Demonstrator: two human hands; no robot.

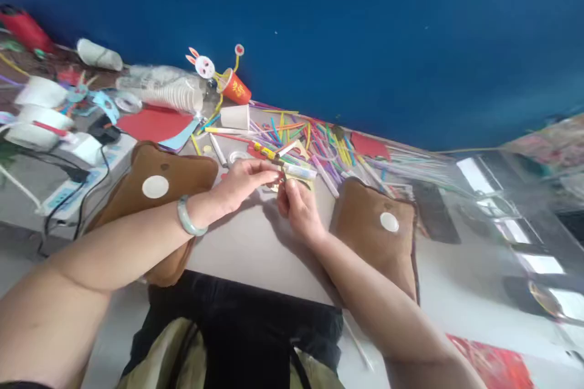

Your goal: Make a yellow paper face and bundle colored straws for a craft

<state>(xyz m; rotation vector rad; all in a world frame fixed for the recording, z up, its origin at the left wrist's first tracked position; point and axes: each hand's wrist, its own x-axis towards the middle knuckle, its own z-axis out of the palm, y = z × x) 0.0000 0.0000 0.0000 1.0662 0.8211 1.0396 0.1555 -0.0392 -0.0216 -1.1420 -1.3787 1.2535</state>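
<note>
Head view: left hand (241,185) and right hand (296,206) fingers pinch a small craft piece (295,171); colored straws (319,140) lie just beyond.

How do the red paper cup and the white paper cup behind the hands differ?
The red paper cup carries yellow markings and paper decorations on sticks; the white paper cup is plain. The red one lies closer to the blue wall, the white one closer to the hands. Both lie tipped over.
</note>
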